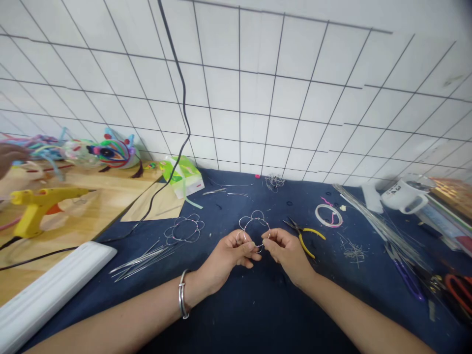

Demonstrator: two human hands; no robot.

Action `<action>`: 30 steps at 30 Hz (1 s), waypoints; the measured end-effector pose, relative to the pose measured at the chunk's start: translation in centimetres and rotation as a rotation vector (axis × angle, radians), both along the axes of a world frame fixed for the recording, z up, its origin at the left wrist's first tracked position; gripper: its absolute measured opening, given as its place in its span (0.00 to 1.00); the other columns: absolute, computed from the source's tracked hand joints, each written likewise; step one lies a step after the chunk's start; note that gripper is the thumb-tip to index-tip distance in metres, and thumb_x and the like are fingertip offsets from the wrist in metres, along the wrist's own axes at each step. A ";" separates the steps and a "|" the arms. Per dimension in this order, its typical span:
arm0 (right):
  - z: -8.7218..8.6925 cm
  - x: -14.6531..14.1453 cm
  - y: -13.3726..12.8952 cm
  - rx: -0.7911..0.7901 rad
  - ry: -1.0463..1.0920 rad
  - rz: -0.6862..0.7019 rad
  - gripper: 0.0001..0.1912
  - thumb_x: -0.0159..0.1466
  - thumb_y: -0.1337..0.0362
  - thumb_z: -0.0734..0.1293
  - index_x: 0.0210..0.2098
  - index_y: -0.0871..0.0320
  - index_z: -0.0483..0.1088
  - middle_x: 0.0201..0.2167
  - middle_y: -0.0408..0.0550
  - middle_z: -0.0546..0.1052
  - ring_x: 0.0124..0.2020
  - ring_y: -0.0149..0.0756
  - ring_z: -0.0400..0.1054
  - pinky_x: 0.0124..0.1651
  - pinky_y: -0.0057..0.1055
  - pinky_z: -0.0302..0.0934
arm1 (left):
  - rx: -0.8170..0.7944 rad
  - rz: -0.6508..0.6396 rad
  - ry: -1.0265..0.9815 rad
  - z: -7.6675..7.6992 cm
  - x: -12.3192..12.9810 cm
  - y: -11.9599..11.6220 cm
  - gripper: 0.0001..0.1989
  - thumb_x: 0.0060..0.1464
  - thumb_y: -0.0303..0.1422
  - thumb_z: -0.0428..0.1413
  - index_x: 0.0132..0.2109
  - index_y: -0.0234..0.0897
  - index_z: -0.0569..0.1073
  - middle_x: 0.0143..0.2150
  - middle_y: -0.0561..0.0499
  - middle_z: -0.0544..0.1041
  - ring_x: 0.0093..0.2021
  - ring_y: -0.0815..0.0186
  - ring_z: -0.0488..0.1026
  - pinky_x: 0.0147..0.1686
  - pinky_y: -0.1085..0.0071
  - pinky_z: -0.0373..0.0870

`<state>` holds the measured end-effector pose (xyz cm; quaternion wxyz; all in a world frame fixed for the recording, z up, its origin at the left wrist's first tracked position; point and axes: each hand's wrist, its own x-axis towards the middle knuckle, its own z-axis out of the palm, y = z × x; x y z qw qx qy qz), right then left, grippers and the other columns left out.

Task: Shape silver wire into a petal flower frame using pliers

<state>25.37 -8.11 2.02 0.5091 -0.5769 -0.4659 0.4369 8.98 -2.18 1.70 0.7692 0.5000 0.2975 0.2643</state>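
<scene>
Between my two hands is a flower-shaped wire frame, a ring with rounded loops around it. My left hand pinches its lower left side, and a silver bangle circles that wrist. On the lower right side of the same frame, the fingertips of my right hand are closed. Fingers cover part of the lower loops. A second wire flower lies on the dark blue cloth to the left. Just beyond my right hand rest yellow-handled pliers.
Cut wires lie left, with a white power strip nearer me. Rightward are a tape-like ring, long wires, purple-handled scissors and a white mug. A yellow glue gun and another person's hand are far left.
</scene>
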 end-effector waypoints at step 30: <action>-0.5 0.3 -0.1 -0.096 0.156 -0.002 0.15 0.53 0.58 0.67 0.37 0.60 0.70 0.17 0.37 0.61 0.16 0.21 0.48 0.18 0.22 0.40 | -0.011 0.087 -0.097 0.1 -0.5 1.4 0.12 0.54 0.40 0.51 0.35 0.34 0.68 0.35 0.48 0.72 0.33 0.68 0.71 0.32 0.72 0.67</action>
